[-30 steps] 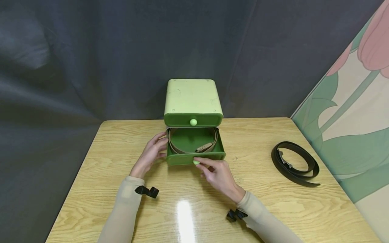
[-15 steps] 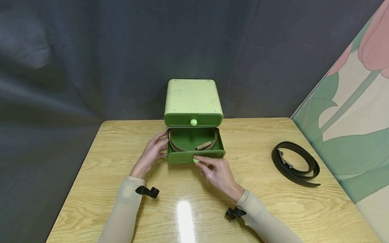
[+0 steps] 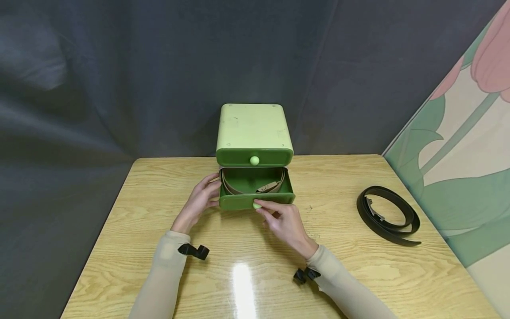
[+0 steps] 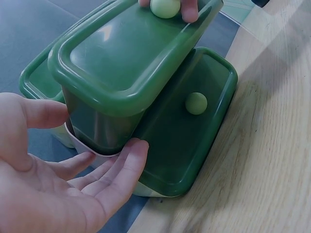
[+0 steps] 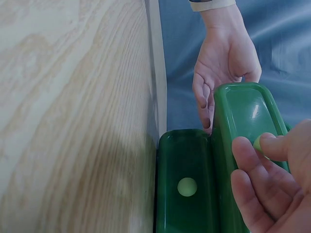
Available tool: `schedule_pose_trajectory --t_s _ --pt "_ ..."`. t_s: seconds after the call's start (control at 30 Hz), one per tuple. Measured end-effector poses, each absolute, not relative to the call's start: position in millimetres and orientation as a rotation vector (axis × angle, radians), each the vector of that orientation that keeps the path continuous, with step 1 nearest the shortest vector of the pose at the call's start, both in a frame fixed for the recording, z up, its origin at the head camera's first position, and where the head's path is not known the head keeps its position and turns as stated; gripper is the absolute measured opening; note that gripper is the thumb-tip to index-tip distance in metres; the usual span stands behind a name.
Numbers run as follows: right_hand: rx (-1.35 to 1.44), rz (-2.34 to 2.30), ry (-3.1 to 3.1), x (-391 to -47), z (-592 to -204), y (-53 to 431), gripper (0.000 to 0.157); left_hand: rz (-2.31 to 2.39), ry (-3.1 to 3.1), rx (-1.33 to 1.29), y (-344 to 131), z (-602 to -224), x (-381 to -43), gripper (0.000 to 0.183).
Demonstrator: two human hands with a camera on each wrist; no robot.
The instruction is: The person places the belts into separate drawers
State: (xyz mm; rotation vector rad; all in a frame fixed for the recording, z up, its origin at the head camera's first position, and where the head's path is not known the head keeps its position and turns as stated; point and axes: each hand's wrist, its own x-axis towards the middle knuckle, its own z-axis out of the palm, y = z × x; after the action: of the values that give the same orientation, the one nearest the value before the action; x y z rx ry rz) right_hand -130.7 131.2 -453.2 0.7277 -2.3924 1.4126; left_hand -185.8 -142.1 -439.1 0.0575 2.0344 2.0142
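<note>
A small cabinet (image 3: 253, 126) with a pale green shell and dark green drawer fronts stands at the back of the table. Its middle drawer (image 3: 238, 203) is partly out, and a coiled tan belt (image 3: 268, 188) lies in it. My right hand (image 3: 287, 223) pinches that drawer's round light green knob (image 3: 256, 205) between thumb and finger. At the cabinet's left side, my left hand (image 3: 198, 204) rests its extended fingers (image 4: 131, 162) against the shell's edge beside the drawer. In the left wrist view the bottom drawer (image 4: 167, 160) is closed under it.
A coiled black belt (image 3: 386, 231) with a metal buckle lies on the wooden table (image 3: 342, 177) at the right. Dark cloth (image 3: 179, 75) hangs behind the table, and a flower-patterned cloth (image 3: 470, 186) runs along the right side.
The middle drawer has slid a little way back into the cabinet, with my right hand moving along on its knob. My left hand has stayed in place.
</note>
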Motion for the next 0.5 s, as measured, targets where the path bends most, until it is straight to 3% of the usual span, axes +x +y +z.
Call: schedule_pose_trajectory --t_s 0.5 --pt "0.704 1.429 -2.407 -137.3 -454.9 130.4 0.027 2.011 2.032 0.052 -142.1 -439.2 -186.1 0.061"
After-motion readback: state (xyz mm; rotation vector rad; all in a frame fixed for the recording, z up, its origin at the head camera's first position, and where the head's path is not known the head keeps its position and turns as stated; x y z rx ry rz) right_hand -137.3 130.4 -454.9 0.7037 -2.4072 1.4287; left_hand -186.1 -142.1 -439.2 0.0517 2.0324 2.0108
